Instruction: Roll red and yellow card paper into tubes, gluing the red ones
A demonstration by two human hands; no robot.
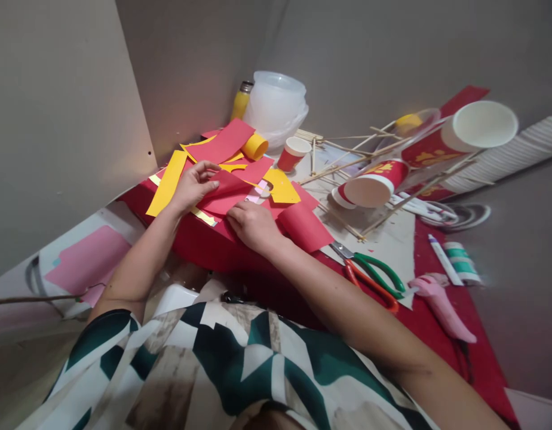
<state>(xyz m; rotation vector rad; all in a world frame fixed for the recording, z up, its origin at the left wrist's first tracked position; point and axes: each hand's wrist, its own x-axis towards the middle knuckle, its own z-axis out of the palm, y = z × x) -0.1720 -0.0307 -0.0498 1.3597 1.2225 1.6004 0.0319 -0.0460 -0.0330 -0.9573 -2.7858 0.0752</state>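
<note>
My left hand (pixel 194 190) pinches the left edge of a piece of red paper (pixel 229 188) between thumb and fingers, lifting it a little. Closed fingers of my right hand (pixel 253 226) grip the near edge of that paper; the fingertips are partly hidden. Around them lie cut yellow paper (pixel 167 182), more red paper (pixel 231 142) and a yellow piece with a curved cutout (pixel 281 186). A curled red sheet (pixel 305 227) rests beside my right wrist. Scissors (pixel 368 273) with green and orange handles lie to the right of it.
At the back stand a translucent plastic tub (pixel 276 104), a yellow bottle (pixel 241 103) and a small red cup (pixel 294 153). Thin wooden sticks (pixel 361 146) form a frame near larger red paper cups (pixel 377 182). A pink glue gun (pixel 444 304) and marker (pixel 445 260) lie right.
</note>
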